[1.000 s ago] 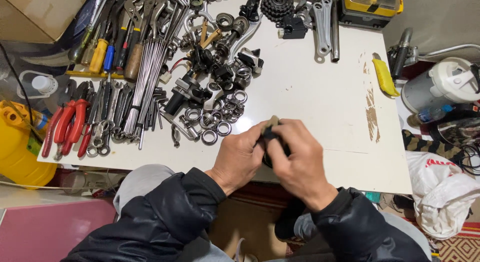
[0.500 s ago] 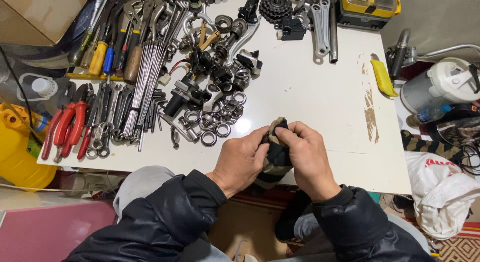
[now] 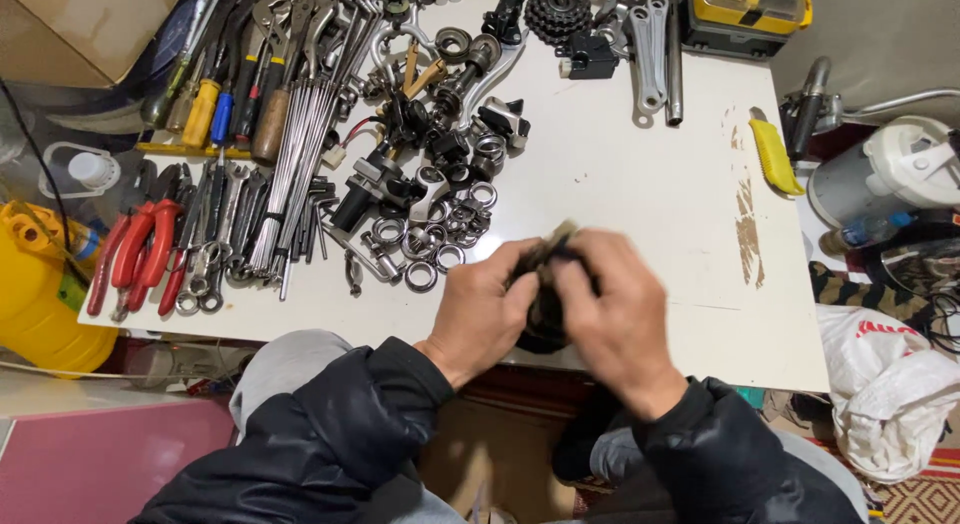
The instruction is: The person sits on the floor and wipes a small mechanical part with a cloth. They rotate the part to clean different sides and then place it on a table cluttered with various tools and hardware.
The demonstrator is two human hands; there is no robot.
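- A person in a dark padded jacket works at the near edge of a white table (image 3: 640, 204), both hands brought together over a small dark part (image 3: 543, 319).
- The left hand (image 3: 482, 312) wraps its fingers around the part from the left; the right hand (image 3: 615, 319) closes over it from the right, fingers curled tight, so the part is gripped between the two hands.
- The part sits above the table's front edge, just in front of the person's lap; a tan piece (image 3: 556, 239) sticks up from between the fingers. Motion blur hides what kind of part it is.
- Just beyond the left hand lies a scatter of metal rings (image 3: 440, 229) and washers, and behind those a heap of dark bicycle components (image 3: 440, 134).
- A bundle of thin steel rods (image 3: 300, 154) runs up the table's left side, beside a row of spanners (image 3: 215, 244) and red-handled pliers (image 3: 140, 254).
- Screwdrivers with yellow, blue and wooden handles (image 3: 225, 109) lie at the far left corner.
- A toothed sprocket (image 3: 558, 12) and flat silver crank arms (image 3: 648, 44) rest at the far edge, near a yellow case (image 3: 745, 14).
- A yellow utility knife (image 3: 773, 154) lies at the table's right edge, well apart from the hands.
- A yellow container (image 3: 35, 304) stands on the floor at left; a white plastic bag (image 3: 890, 384) sits at right.
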